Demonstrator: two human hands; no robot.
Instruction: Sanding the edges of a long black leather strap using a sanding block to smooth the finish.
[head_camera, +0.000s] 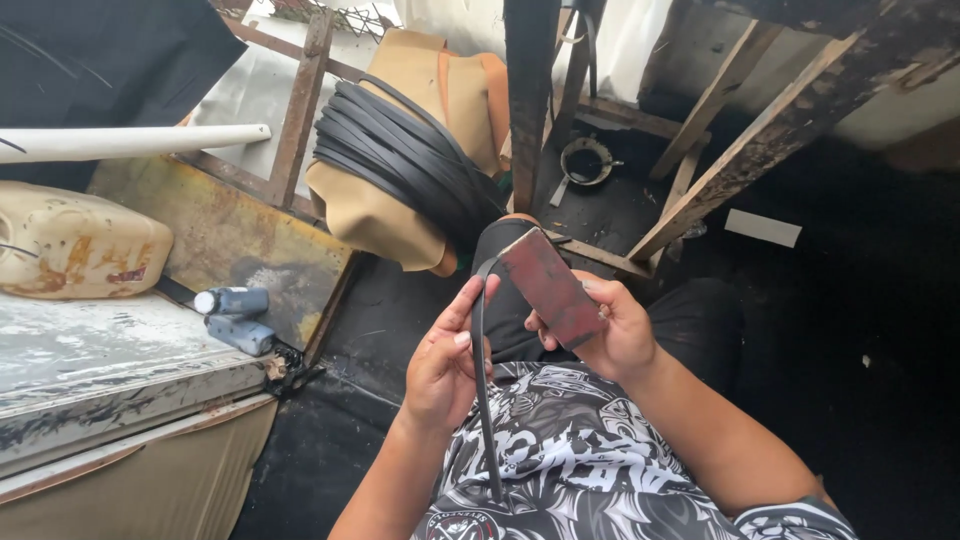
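My left hand (445, 350) pinches a thin black strap (479, 340) that runs from my fingertips down over my patterned shirt. My right hand (610, 325) grips a flat dark reddish rectangular block (548, 283), tilted, its upper end meeting the top of the strap near my knee. Both hands are close together above my lap.
A bundle of black straps (405, 160) lies over tan leather pieces (375, 215) ahead. A stained plastic jug (70, 240), white pipe (130, 140) and two small bottles (235, 315) are at the left on a worn metal surface (90, 360). Rusty wooden frame legs (760, 130) stand at the right.
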